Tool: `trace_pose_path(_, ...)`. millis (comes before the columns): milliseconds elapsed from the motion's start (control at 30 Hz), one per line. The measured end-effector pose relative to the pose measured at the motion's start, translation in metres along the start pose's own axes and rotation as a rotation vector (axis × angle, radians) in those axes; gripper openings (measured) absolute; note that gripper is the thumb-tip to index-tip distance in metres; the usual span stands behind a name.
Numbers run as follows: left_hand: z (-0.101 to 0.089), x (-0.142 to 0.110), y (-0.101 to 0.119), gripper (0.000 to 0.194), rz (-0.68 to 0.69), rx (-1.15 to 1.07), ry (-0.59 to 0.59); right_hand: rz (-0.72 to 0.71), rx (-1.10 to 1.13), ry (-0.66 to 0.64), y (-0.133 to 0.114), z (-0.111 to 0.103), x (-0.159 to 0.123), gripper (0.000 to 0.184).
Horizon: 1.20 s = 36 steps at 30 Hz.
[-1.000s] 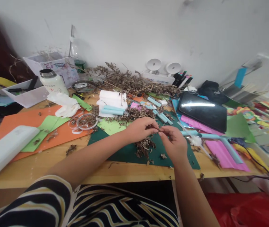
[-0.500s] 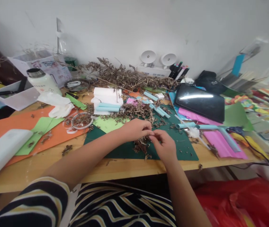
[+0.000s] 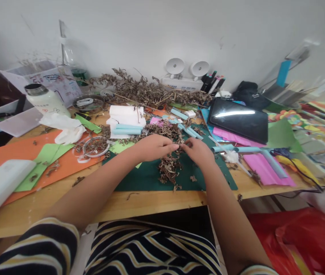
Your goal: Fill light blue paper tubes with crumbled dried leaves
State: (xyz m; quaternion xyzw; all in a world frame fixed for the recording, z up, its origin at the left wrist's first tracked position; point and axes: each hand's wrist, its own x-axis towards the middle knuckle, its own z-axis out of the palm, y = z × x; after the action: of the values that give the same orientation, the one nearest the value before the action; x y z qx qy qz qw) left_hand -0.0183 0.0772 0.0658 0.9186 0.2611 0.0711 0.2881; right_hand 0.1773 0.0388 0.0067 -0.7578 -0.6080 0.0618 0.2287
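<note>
My left hand (image 3: pixel 155 147) comes in over the green cutting mat (image 3: pixel 148 179), its thumb and fingers pinched at the tip. Opposite it, my right hand (image 3: pixel 199 152) is also pinched, and the fingertips of both nearly meet. Brown dried leaves (image 3: pixel 169 168) show between and just around the fingertips; the exact bit in the pinch is mostly hidden. Crumpled leaves lie in a heap under and behind both hands. A small loose leaf fragment (image 3: pixel 193 178) rests on the mat below my right hand.
Behind lies a long bunch of dried plant stems (image 3: pixel 148 91). Pale blue paper rolls (image 3: pixel 127 129) sit on white paper. To the right are a black tablet (image 3: pixel 238 120) and pink paper (image 3: pixel 265 170); to the left, orange paper (image 3: pixel 5 156), a clear ring (image 3: pixel 95 155) and an uncapped bottle (image 3: pixel 46 100).
My hands first drew closer to me and leftward, fingertips together, then moved back over the leaf heap. The brown bit seen between the fingertips earlier is no longer distinct. The camera view shifted slightly.
</note>
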Motion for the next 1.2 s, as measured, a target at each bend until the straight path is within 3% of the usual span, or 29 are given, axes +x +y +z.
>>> trace_pose_path(67, 0.006, 0.003, -0.002, 0.031, 0.015, 0.043, 0.07, 0.027, -0.034, -0.057, -0.002, 0.004, 0.005, 0.016)
trace_pose_path(167, 0.016, 0.008, -0.004, 0.018, 0.081, 0.066, 0.044, 0.059, -0.06, -0.085, -0.004, 0.006, 0.004, 0.012)
trace_pose_path(333, 0.023, 0.012, -0.007, 0.022, 0.112, 0.151, 0.065, 0.099, -0.076, -0.085, -0.002, 0.003, 0.003, 0.018)
trace_pose_path(533, 0.033, 0.013, -0.009, 0.049, 0.121, 0.221, -0.143, 0.096, -0.075, -0.132, -0.006, 0.01, 0.005, 0.023)
trace_pose_path(767, 0.031, 0.013, -0.004, 0.051, 0.122, 0.159, -0.214, 0.096, 0.002, -0.033, 0.005, 0.011, 0.008, 0.032)
trace_pose_path(900, 0.027, 0.014, -0.008, 0.047, 0.097, 0.129, -0.097, 0.102, 0.046, 0.023, 0.013, 0.012, 0.009, 0.038)
trace_pose_path(1200, 0.024, 0.015, -0.017, 0.038, 0.037, -0.021, 0.283, 0.079, 0.077, 0.124, 0.014, 0.01, 0.007, 0.027)
